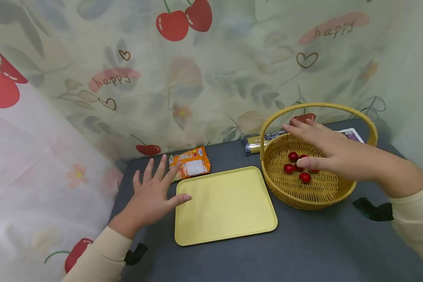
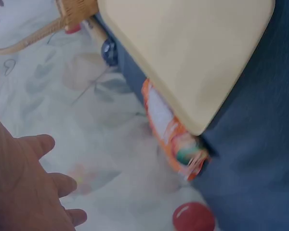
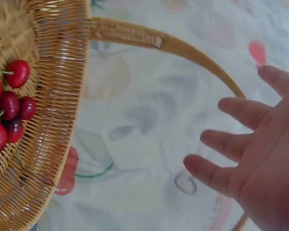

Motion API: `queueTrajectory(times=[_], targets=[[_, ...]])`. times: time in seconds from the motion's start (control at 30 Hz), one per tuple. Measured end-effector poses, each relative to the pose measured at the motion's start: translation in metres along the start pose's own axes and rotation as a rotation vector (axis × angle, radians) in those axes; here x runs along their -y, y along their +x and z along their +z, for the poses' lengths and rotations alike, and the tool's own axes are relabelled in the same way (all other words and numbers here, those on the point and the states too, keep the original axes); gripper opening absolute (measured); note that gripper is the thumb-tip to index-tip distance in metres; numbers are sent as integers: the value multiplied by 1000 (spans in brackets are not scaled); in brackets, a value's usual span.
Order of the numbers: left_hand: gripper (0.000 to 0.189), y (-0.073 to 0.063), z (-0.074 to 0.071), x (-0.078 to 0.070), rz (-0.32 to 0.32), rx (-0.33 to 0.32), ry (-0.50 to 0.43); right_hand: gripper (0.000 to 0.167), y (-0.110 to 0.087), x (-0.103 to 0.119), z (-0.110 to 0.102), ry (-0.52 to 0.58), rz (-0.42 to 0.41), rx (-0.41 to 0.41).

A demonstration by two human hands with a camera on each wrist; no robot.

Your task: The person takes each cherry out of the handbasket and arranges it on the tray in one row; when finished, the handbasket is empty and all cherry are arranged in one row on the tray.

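My left hand (image 1: 153,197) is held with its fingers spread over the left edge of a pale yellow tray (image 1: 225,205), holding nothing. An orange snack packet (image 1: 194,162) lies behind the tray, close past those fingertips in the head view. On the right, a wicker basket (image 1: 310,197) with a tall hoop handle (image 1: 320,105) stands beside the tray. Several red cherries (image 1: 305,178) lie in it, some with green stems in the right wrist view. My right hand (image 1: 342,154) is over the basket, fingers extended and thumb apart, with nothing in it; it hides part of the basket.
Behind the basket lie a dark and gold roll-shaped package (image 1: 252,145) and a white-edged purple package (image 1: 352,135), both partly hidden. A patterned curtain (image 1: 218,86) closes off the back and left of the grey table (image 1: 232,258).
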State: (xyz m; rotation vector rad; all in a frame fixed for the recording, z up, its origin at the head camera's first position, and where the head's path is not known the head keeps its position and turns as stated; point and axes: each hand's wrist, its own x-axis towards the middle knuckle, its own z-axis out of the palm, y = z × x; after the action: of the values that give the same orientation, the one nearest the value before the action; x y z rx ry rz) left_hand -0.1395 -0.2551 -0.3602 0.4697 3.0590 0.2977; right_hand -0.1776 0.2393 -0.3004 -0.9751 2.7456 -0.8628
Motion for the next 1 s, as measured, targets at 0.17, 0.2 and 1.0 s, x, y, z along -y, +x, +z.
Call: queueTrajectory(times=[0.17, 0.2, 1.0], targets=[[100, 3, 21, 0, 37, 12, -55, 70, -19, -22, -7, 264, -98, -95], [100, 3, 25, -1, 43, 18, -70, 69, -23, -27, -8, 328, -125, -117], [83, 10, 72, -17, 147, 76, -437, 51, -67, -142, 19, 1020, -101, -1042]])
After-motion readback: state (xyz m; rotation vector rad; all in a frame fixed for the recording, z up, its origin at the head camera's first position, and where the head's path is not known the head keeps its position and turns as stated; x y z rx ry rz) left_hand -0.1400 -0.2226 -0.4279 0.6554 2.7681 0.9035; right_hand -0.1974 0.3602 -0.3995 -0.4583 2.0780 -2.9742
